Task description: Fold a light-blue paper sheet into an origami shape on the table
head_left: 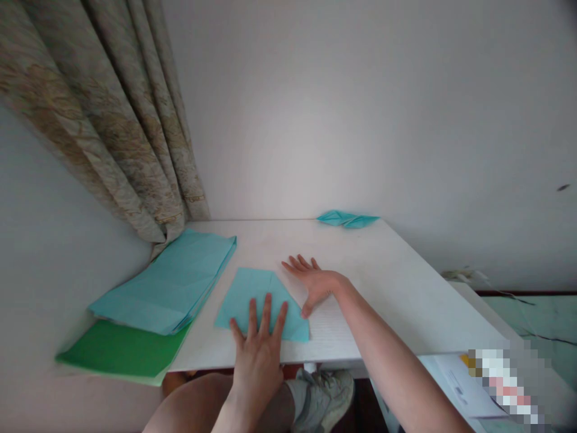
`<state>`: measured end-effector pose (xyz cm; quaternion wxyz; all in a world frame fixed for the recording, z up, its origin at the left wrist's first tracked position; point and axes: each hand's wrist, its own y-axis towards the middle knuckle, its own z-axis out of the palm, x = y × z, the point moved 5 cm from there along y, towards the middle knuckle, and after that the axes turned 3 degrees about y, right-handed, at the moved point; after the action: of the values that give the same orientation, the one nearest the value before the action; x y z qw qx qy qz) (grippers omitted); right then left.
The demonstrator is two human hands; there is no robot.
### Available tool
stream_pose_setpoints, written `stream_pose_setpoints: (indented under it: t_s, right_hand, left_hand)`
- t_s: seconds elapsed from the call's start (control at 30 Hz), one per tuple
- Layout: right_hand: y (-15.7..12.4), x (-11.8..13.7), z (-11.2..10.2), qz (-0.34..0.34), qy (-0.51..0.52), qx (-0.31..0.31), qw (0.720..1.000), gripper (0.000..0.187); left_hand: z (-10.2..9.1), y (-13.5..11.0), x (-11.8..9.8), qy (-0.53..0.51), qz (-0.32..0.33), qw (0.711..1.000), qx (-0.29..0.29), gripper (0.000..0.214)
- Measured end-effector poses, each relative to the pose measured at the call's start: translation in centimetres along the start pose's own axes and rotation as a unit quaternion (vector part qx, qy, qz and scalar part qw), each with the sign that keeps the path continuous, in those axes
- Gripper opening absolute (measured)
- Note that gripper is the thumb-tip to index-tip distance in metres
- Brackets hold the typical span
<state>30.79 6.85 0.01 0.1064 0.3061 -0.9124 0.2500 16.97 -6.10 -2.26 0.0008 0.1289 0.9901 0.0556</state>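
One small light-blue sheet [256, 281], there it was, flat near the front edge of the white table [369, 270], its outline many-sided, a slanting edge running down its right! Onto its lower part went the left hand [259, 355]: fingers fanned wide, laid across the paper, clutching nothing. And the right hand [314, 281]? Spread too, gripping nothing, just beyond that slanting edge, fingers pointing to the left and far side, thumb right at the border of the sheet; whether the thumb pressed on the paper or only on the tabletop, one could not tell!

Over to the left, a stack of larger blue paper [166, 285] lay at a slant, its layers showing along the right side, and beneath it a green sheet [126, 346] stuck out toward the front. At the far edge, close to the pale wall [315, 108], sat a teal folded paper piece [348, 219], long, with pointed ends! Above the stack, a patterned curtain [135, 120] hung in deep folds. Below the front edge, a bent knee [198, 400] and a light-coloured shoe [336, 394] showed; at lower right, a white printed item [469, 385], partly blurred out.
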Motion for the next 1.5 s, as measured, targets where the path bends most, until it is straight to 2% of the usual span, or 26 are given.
stream_pose_setpoints:
  t_s: [0.13, 0.4, 0.6, 0.73, 0.87, 1.03, 1.13, 1.33, 1.5]
  right_hand:
    - [0.0, 0.2, 0.0, 0.003, 0.0, 0.015, 1.0, 0.141]
    - [0.5, -0.4, 0.2, -0.006, 0.025, -0.02, 0.999, 0.133]
    - [1.3, -0.5, 0.0, 0.038, 0.047, -0.043, 0.997, 0.124]
    - [2.3, -0.9, 0.1, 0.084, 0.066, -0.098, 0.989, 0.12]
    - [3.4, -1.2, 0.4, 0.133, 0.077, -0.156, 0.976, 0.119]
    - [4.5, -1.3, 0.2, 0.216, 0.068, -0.235, 0.945, 0.106]
    - [5.0, -1.4, 0.0, 0.244, 0.063, -0.272, 0.929, 0.103]
    - [5.1, -1.3, 0.1, 0.238, 0.058, -0.296, 0.923, 0.096]
    - [4.8, -1.4, -0.1, 0.202, 0.063, -0.272, 0.939, 0.096]
  left_hand:
    - [-0.5, 0.0, -0.3, -0.003, 0.003, 1.0, -0.012, 0.09]
    - [-0.2, 0.0, -0.3, -0.014, 0.013, 1.0, -0.012, 0.095]
    - [0.2, 0.3, -0.1, -0.018, 0.005, 1.0, 0.013, 0.096]
    - [0.3, 0.4, 0.1, -0.037, 0.015, 0.998, 0.042, 0.098]
    - [0.3, 0.4, 0.2, -0.037, 0.018, 0.998, 0.042, 0.096]
    - [0.3, 0.4, 0.2, -0.034, 0.009, 0.998, 0.048, 0.101]
    - [0.3, 0.4, 0.1, -0.025, 0.006, 0.998, 0.049, 0.103]
    - [0.3, 0.4, -0.1, 0.011, -0.001, 1.0, 0.02, 0.089]
    - [0.1, 0.3, -0.2, 0.029, -0.007, 1.0, 0.004, 0.085]
